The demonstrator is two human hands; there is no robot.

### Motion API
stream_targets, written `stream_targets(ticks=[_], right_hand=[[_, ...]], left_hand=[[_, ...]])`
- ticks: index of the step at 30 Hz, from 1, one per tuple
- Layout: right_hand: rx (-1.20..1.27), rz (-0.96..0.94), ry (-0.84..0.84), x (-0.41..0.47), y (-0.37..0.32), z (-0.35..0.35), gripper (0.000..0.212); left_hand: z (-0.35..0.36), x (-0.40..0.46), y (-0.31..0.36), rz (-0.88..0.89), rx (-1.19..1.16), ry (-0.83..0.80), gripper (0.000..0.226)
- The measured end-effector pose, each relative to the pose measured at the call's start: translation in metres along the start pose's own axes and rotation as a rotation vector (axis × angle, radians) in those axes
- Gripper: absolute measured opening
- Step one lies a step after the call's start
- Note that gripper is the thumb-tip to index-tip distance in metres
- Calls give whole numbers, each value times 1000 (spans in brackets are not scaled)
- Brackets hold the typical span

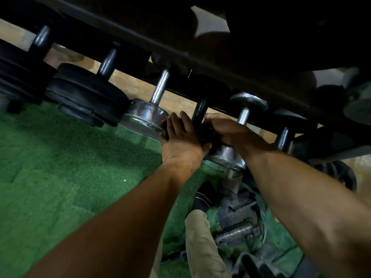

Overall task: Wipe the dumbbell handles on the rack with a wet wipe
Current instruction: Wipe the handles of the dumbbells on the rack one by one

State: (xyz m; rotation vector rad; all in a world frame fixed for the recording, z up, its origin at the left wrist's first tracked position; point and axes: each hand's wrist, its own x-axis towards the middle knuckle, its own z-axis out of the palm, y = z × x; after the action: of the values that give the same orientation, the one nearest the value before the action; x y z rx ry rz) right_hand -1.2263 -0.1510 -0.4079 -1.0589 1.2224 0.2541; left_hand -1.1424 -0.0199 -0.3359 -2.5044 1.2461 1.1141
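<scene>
A row of dumbbells lies on the dark rack (180,51), handles pointing away from me. Both my hands are on a black dumbbell (200,108) in the middle of the row. My left hand (180,139) grips its near black head, fingers over the top and thumb underneath. My right hand (222,128) curls around the same dumbbell where the handle meets the head. No wet wipe shows; it may be hidden under a hand. A chrome dumbbell (149,115) sits just left of my hands, and another chrome dumbbell (244,115) just right.
Big black rubber dumbbells (86,93) fill the rack's left part. Green turf (60,177) covers the floor. Loose weights and a bar (239,231) lie on the floor by my beige trouser leg (200,247) and shoe (204,195).
</scene>
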Motion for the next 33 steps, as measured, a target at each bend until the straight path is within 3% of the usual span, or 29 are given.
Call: stream_targets(ticks=[3, 6, 9, 13, 17, 21, 25, 29, 33], right_hand=[[162, -33, 82, 4, -4, 4, 30], [357, -54, 313, 8, -14, 3, 30], [345, -179, 407, -1, -18, 1, 23], [95, -318, 409, -19, -14, -5, 17], [-636, -602, 639, -14, -28, -12, 25], [-1291, -722, 570, -10, -53, 2, 25], [-1662, -525, 488, -8, -76, 26, 25], [-1718, -323, 325, 2, -91, 31, 22], [-1623, -189, -43, 5, -104, 42, 29]], left_hand=[[0, 0, 0, 2, -2, 2, 117], [0, 0, 1, -1, 5, -6, 116], [-1, 0, 2, -7, -1, 0, 116], [1, 0, 2, -7, 7, 19, 118], [3, 0, 1, 9, 15, 49, 118], [4, 0, 0, 18, -4, 57, 117], [7, 1, -2, 36, -14, 69, 117], [10, 3, -3, 45, -34, 100, 117], [12, 3, -4, 51, -55, 118, 117]])
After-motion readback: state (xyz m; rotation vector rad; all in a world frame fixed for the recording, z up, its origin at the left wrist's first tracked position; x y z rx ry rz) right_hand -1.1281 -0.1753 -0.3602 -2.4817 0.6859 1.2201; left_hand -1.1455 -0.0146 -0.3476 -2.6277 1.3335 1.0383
